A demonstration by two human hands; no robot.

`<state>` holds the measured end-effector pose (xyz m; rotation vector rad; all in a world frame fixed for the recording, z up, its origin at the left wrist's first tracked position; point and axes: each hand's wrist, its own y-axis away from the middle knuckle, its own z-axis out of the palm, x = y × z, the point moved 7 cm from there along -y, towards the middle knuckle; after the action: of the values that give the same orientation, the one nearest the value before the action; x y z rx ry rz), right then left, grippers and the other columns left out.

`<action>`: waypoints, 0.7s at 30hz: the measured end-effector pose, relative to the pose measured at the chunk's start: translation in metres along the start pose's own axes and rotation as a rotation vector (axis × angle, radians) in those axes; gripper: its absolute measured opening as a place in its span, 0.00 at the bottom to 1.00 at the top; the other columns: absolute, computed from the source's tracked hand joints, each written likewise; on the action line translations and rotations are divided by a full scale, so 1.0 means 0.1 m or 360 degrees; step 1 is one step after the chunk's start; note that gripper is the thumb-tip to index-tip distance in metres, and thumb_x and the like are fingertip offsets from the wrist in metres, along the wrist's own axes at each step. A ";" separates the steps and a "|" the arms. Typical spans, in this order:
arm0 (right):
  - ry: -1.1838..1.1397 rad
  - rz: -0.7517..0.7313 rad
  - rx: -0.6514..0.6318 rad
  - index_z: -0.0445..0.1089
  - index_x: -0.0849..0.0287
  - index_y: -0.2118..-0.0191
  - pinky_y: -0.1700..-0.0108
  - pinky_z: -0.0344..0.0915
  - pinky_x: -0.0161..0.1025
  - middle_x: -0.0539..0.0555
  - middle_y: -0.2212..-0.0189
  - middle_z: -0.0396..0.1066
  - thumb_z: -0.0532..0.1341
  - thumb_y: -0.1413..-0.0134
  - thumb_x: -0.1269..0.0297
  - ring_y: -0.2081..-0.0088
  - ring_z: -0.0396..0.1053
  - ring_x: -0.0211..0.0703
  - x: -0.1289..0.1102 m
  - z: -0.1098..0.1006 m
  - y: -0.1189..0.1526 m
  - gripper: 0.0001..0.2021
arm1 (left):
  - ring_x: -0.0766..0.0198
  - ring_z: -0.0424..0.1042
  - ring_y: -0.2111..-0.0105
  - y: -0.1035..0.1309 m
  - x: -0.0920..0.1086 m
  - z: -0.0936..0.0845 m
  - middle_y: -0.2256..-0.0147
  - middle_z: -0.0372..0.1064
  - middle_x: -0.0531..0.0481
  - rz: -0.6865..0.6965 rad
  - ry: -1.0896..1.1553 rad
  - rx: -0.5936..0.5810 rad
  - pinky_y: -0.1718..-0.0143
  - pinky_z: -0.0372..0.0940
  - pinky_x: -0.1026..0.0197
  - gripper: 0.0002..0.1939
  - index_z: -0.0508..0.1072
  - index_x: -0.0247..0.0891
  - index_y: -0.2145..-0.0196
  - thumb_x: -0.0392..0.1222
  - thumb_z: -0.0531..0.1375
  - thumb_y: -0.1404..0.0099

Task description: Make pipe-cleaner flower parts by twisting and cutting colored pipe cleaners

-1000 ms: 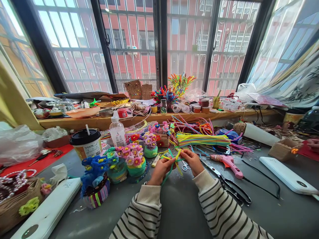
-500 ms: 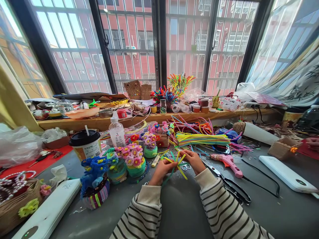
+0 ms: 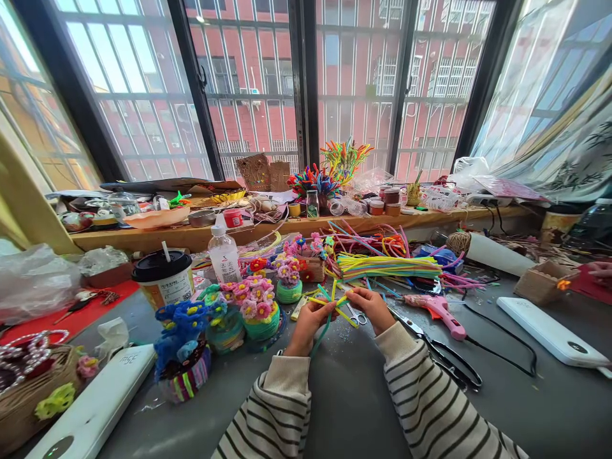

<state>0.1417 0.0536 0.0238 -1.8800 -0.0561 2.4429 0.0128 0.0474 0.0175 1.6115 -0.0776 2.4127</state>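
Between my hands is a star-like cross of yellow and green pipe cleaners [image 3: 347, 317], held just above the grey table. My left hand [image 3: 308, 324] pinches the crossing from the left, and a teal pipe cleaner [image 3: 322, 331] hangs down beside its fingers. With thumb and forefinger, my right hand [image 3: 370, 308] grips a yellow arm of the cross on the right. Small scissors [image 3: 357, 317] lie on the table behind the cross, partly hidden by it. A bundle of yellow and teal pipe cleaners [image 3: 389, 267] lies beyond my right hand.
Pots of fuzzy flowers [image 3: 262, 306], a bottle [image 3: 224, 255] and a lidded cup [image 3: 165, 280] stand left. A pink glue gun [image 3: 440, 312], large black-handled scissors [image 3: 449, 363] and a white power bank [image 3: 549, 335] lie right. Another person's hand [image 3: 600, 273] shows at the far right.
The pipe-cleaner cross has turned in my hands, with one yellow arm now pointing up. My right hand has shifted slightly down, and the small scissors show more.
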 end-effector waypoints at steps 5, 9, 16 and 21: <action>-0.0355 0.0199 0.0057 0.67 0.61 0.79 0.72 0.57 0.30 0.45 0.83 0.62 0.64 0.72 0.63 0.81 0.57 0.27 0.10 0.02 0.01 0.09 | 0.71 0.65 0.80 0.01 0.04 0.04 0.82 0.65 0.56 0.0149 0.0123 0.0093 0.72 0.61 0.66 0.13 0.63 0.33 0.79 0.38 0.64 0.63; -0.0347 0.0165 -0.0048 0.67 0.60 0.76 0.71 0.57 0.29 0.46 0.80 0.64 0.62 0.69 0.61 0.79 0.58 0.27 0.10 0.08 0.01 0.10 | 0.70 0.66 0.79 -0.01 0.02 -0.01 0.80 0.66 0.55 0.0165 0.0126 0.0179 0.72 0.61 0.65 0.14 0.64 0.32 0.76 0.39 0.63 0.62; 0.0123 0.0094 -0.0279 0.65 0.63 0.78 0.80 0.49 0.28 0.46 0.84 0.63 0.63 0.70 0.60 0.83 0.56 0.27 0.17 0.18 -0.01 0.12 | 0.70 0.66 0.78 -0.01 0.02 -0.08 0.79 0.66 0.54 0.0190 0.0138 0.0239 0.73 0.60 0.67 0.14 0.65 0.32 0.76 0.38 0.64 0.63; 0.0087 0.0062 -0.0266 0.65 0.64 0.75 0.79 0.52 0.29 0.46 0.82 0.64 0.63 0.71 0.60 0.81 0.57 0.29 0.15 0.20 0.01 0.14 | 0.73 0.64 0.79 -0.03 -0.01 -0.11 0.79 0.66 0.55 0.0184 0.0063 0.0268 0.76 0.57 0.71 0.13 0.67 0.32 0.76 0.39 0.63 0.62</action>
<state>0.1186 0.0537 0.0148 -2.0312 -0.2303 2.4815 0.0039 0.0515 0.0115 1.6710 0.0420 2.6005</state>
